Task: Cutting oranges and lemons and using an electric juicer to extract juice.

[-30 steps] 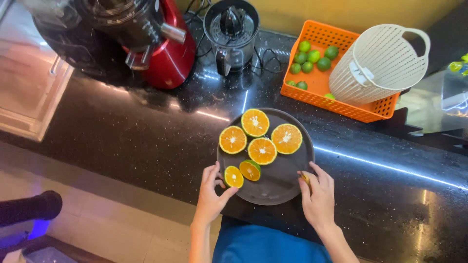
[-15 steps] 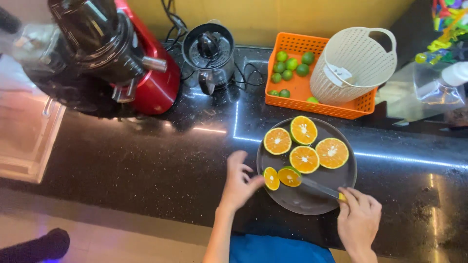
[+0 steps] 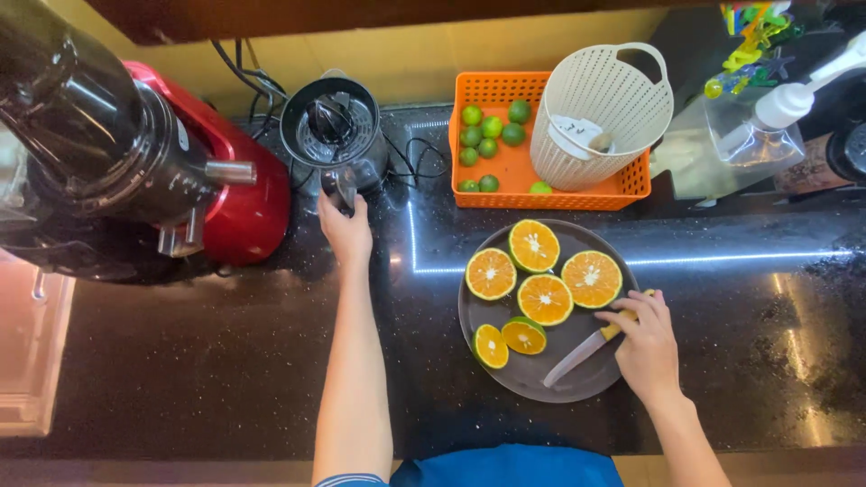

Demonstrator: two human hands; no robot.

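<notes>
The left hand [image 3: 345, 230] reaches far over the black counter [image 3: 180, 361] and touches the front of the citrus juicer [image 3: 332, 135]; its fingers bend around the small spout part, but I cannot tell if they really close on it. The right hand [image 3: 645, 347] stays at the right edge of the dark round plate [image 3: 532, 379] and holds a knife [image 3: 586, 352] by its yellow handle, with the blade lying flat on the plate and pointing to the lower left. On the plate lie four big orange halves [image 3: 544, 298] with the cut side up, close together in the upper part, and two smaller orange pieces [image 3: 507, 341] in the lower left part, just beside the tip of the blade. Behind the plate, near the wall, stands an orange tray [image 3: 505, 171] with small green limes [image 3: 492, 126] in its left side and a white plastic basket [image 3: 600, 113] lying in its right side. Left of the plate, beyond the citrus juicer, stands a big red and black juicer machine [image 3: 135, 171]. Right of the tray is a clear bottle with a white cap [image 3: 749, 135].
</notes>
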